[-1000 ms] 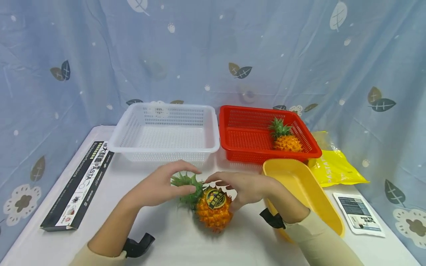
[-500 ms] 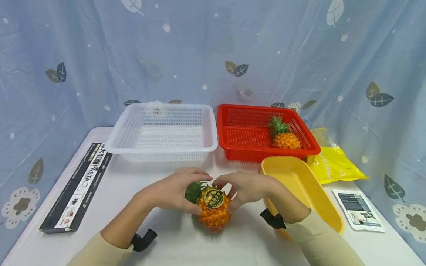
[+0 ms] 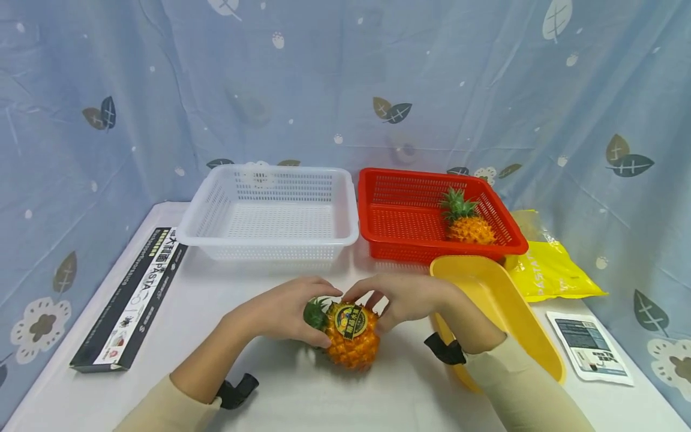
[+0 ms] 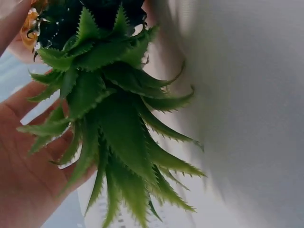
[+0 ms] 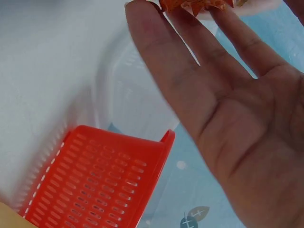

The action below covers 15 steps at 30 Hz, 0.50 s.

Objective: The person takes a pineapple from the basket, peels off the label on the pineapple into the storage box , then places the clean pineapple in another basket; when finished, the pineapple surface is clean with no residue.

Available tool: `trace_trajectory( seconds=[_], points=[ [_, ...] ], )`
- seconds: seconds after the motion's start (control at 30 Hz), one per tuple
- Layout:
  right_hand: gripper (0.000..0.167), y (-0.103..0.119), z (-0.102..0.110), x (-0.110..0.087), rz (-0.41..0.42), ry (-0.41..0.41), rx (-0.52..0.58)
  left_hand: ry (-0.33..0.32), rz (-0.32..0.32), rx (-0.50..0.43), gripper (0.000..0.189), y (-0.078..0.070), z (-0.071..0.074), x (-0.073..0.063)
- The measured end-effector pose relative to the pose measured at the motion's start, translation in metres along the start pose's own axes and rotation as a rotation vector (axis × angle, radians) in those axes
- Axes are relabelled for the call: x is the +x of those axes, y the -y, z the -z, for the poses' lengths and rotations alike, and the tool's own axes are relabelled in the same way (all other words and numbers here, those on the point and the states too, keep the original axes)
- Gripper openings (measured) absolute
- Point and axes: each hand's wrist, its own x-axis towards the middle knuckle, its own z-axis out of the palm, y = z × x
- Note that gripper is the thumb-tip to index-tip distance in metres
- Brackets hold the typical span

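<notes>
A small orange pineapple [image 3: 353, 348] with a dark round label lies on its side between my hands, its green crown pointing left. My left hand [image 3: 294, 312] holds it at the crown end, thumb in front and fingers behind. From the other side my right hand [image 3: 405, 300] grips the orange body with curled fingers. Spiky crown leaves [image 4: 114, 128] fill the left wrist view and hang past the left palm [image 4: 28, 171]. In the right wrist view, fingertips touch a sliver of orange rind [image 5: 194, 5] at the top edge.
Behind stand a white basket [image 3: 270, 243] and a red basket [image 3: 388, 249] with another pineapple [image 3: 469, 228]. A yellow tray [image 3: 502, 300] lies beside the right forearm. Further right are a yellow pasta bag [image 3: 556, 270] and a white pouch [image 3: 588, 348]. A pasta box [image 3: 129, 300] lies left.
My left hand has moved right and closed around the crown end of the pineapple, covering most of its leaves. My right hand has stayed at the orange body.
</notes>
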Motion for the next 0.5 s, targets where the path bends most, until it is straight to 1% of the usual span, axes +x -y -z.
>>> trace_trajectory(
  seconds=[0.07, 0.17, 0.3, 0.43, 0.5],
  points=[
    [0.059, -0.001, 0.002, 0.000, 0.016, -0.017, 0.012, -0.015, 0.011, 0.006, 0.076, 0.001, -0.001, -0.001],
    [0.056, -0.001, 0.004, -0.001, 0.008, -0.040, 0.018, -0.035, 0.014, -0.010, 0.074, 0.003, -0.003, -0.002],
    [0.051, -0.003, 0.006, -0.004, -0.047, -0.080, 0.026, -0.039, 0.025, -0.058, 0.072, 0.007, -0.007, -0.005],
    [0.042, -0.004, 0.006, -0.005, -0.080, -0.091, 0.085, -0.057, 0.028, -0.085, 0.070, 0.010, -0.011, -0.008],
    [0.039, -0.004, 0.006, -0.005, -0.073, -0.083, 0.089, -0.073, 0.019, -0.084, 0.068, 0.010, -0.012, -0.008]
  ],
)
